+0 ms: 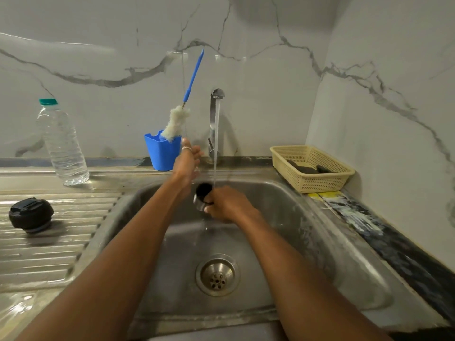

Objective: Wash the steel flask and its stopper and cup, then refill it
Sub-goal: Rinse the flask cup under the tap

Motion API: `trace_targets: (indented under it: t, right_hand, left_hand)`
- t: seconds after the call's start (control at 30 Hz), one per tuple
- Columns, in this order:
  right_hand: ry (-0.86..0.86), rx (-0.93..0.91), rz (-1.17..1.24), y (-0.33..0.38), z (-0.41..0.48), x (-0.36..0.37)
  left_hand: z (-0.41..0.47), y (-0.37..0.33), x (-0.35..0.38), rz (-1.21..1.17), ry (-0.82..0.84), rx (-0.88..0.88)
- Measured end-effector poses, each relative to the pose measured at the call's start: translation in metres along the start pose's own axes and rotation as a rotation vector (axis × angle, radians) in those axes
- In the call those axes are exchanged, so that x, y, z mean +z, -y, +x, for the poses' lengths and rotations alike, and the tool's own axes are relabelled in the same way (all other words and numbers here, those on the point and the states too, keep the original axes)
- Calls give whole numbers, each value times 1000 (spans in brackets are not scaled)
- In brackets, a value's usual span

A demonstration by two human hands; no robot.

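Observation:
My right hand (227, 203) grips the steel flask (199, 205) low over the sink, mouth tilted up and left. Water from the tap (216, 94) falls in a thin stream (216, 143) at the flask's dark opening. Most of the flask body is hidden under my fingers. My left hand (188, 157) is stretched forward beside the tap's lever (210, 143), fingers straight, holding nothing. The black stopper (31, 215) lies on the ribbed drainboard at the left. I cannot make out the flask's cup.
A blue cup (161, 153) with a blue-handled bottle brush (176, 121) stands behind the sink (270, 242). A clear plastic water bottle (62, 143) stands at the back left. A cream basket (312, 168) with dark items sits at the right.

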State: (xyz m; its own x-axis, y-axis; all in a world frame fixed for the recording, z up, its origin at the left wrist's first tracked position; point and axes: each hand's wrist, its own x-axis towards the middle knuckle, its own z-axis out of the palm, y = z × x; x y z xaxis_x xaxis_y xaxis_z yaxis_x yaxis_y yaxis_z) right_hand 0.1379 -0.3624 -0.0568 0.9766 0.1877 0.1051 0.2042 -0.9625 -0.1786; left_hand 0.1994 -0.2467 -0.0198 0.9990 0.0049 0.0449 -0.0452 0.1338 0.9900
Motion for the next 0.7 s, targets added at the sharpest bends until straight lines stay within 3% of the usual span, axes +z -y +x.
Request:
trace_targets:
  t: [0.3, 0.53, 0.7]
  right_hand:
    - [5, 42, -59, -5, -3, 2]
    - [-62, 72, -51, -7, -2, 0]
    - [8, 46, 75, -2, 2, 1]
  left_hand:
    - [30, -17, 11, 82, 151, -51]
    - [43, -19, 17, 106, 147, -62]
    - [39, -19, 20, 245, 257, -31]
